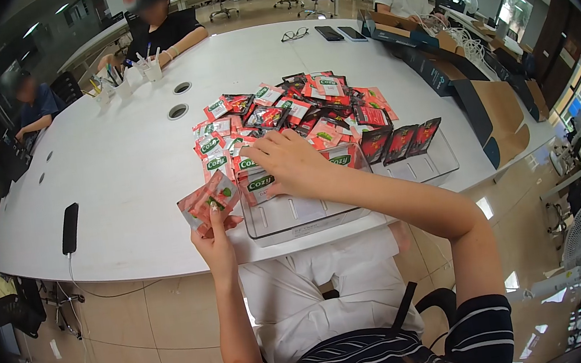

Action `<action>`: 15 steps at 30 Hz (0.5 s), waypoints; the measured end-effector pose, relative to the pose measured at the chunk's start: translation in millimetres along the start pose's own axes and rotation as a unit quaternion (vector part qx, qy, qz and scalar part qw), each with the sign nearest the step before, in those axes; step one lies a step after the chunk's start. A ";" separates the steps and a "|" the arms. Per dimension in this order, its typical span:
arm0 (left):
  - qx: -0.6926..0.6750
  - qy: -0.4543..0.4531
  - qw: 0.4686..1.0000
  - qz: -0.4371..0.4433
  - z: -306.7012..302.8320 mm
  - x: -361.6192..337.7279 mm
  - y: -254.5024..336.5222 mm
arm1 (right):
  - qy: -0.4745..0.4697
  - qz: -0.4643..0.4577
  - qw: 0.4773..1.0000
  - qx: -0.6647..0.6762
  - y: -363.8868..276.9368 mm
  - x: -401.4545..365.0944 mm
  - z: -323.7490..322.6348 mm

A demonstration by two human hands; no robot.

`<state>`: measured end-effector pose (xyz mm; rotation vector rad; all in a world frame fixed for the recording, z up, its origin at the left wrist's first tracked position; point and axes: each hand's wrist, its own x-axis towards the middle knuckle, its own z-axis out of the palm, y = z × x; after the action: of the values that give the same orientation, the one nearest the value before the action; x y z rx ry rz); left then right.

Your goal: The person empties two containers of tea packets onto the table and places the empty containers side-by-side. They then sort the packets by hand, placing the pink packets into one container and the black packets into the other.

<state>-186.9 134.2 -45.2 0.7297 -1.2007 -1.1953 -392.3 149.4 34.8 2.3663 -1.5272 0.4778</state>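
My left hand (216, 241) holds a small stack of pink and red tea sachets (208, 201) just above the table's near edge. My right hand (288, 161) rests palm down on red-and-white sachets standing upright in the left part of a clear plastic tray (287, 218). Whether its fingers grip a sachet is hidden. Behind the tray lies a loose pile of red, green and white sachets (296, 109). Three dark red sachets (401, 142) stand in the tray's right part.
A black phone (70, 227) on a cable lies at the left of the white table (124, 172). Glasses (294, 34) and two phones lie at the far side. Cardboard boxes (489, 101) stand at the right. Other people sit across the table and at the left.
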 end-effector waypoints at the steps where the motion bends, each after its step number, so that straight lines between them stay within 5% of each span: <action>1: -0.001 0.000 1.000 0.000 0.5 0.0 0.7 | 0.001 0.000 1.000 0.006 -0.2 -0.5 -2.0; 11: -0.043 0.154 0.985 0.072 -2.8 -14.9 5.7 | 0.125 0.004 0.984 0.130 -20.9 -27.4 -52.1; 15: -0.050 0.126 0.982 0.133 13.3 -36.2 33.2 | 0.164 -0.032 0.966 0.199 -40.6 -42.2 -68.4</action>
<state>-187.1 179.5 -22.1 0.6037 -0.9840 -0.9057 -379.7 228.2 76.5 2.4419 -1.2934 1.1922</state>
